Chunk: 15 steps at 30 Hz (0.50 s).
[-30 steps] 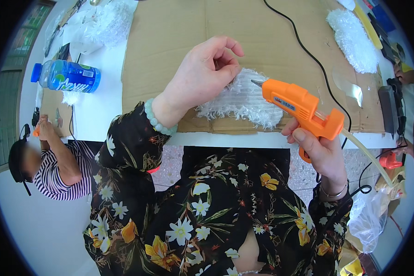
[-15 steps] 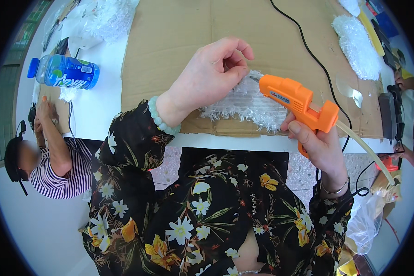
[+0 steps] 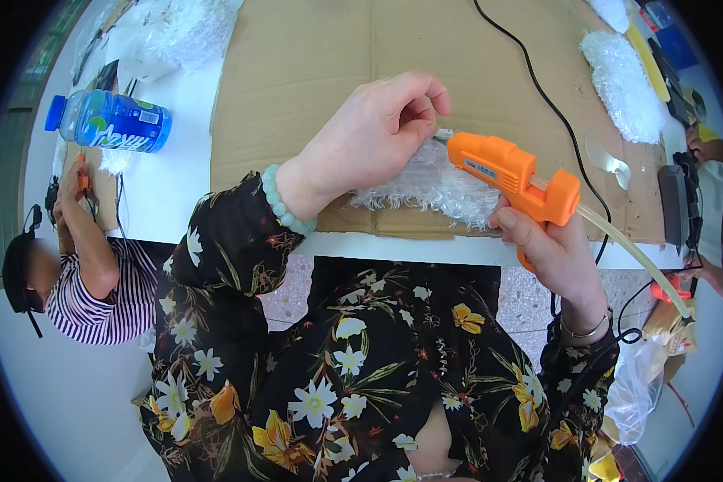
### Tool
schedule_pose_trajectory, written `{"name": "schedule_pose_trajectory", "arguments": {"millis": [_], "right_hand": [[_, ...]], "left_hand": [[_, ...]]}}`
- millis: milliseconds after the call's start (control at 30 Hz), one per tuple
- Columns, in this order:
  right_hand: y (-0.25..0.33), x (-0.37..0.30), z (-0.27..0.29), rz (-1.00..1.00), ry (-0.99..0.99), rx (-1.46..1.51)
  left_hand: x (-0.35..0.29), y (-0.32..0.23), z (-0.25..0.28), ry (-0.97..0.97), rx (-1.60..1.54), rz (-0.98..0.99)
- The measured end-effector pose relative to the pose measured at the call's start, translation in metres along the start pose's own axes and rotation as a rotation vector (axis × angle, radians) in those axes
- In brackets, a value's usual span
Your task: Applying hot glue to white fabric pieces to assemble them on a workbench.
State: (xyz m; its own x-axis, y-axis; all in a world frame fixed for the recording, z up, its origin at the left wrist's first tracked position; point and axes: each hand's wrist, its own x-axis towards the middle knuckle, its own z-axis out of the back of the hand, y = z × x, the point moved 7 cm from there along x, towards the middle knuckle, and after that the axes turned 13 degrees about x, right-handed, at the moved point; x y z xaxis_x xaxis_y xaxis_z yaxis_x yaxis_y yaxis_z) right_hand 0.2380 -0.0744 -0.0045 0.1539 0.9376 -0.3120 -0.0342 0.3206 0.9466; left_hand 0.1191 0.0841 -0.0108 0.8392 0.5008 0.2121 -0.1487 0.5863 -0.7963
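My right hand (image 3: 548, 249) is wrapped round the handle of an orange hot glue gun (image 3: 498, 170), its nozzle pointing left. A pale glue stick (image 3: 631, 246) trails from the gun's back end. Under the nozzle lies a piece of clear, shaggy fringed material (image 3: 426, 191), flat on the cardboard. Over its far left part is my left hand (image 3: 369, 136), thumb and fingers curled into a pinch close to the nozzle tip. Whatever those fingers hold, if anything, is too small or hidden to make out.
Brown cardboard (image 3: 297, 88) covers the white table, crossed by a black cord (image 3: 530, 68). A blue-capped bottle (image 3: 112, 120) lies at left. More fringed material (image 3: 622, 84) sits at far right, near a clear plastic piece (image 3: 610, 165). A co-worker (image 3: 96, 281) sits at left.
The glue gun in my right hand has shifted slightly left, nearer my left fingers. My left hand has moved a little to the right, still pinched.
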Motion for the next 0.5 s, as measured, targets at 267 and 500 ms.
{"name": "schedule_pose_trajectory", "arguments": {"millis": [267, 500], "right_hand": [[0.0018, -0.0008, -0.0005, -0.027, -0.005, -0.044], [0.0045, -0.0013, -0.0002, 0.047, -0.045, -0.017]], "left_hand": [[-0.0008, -0.0001, 0.0005, -0.02, -0.011, 0.009], [-0.0009, 0.0019, 0.0004, -0.032, -0.006, 0.009]]}}
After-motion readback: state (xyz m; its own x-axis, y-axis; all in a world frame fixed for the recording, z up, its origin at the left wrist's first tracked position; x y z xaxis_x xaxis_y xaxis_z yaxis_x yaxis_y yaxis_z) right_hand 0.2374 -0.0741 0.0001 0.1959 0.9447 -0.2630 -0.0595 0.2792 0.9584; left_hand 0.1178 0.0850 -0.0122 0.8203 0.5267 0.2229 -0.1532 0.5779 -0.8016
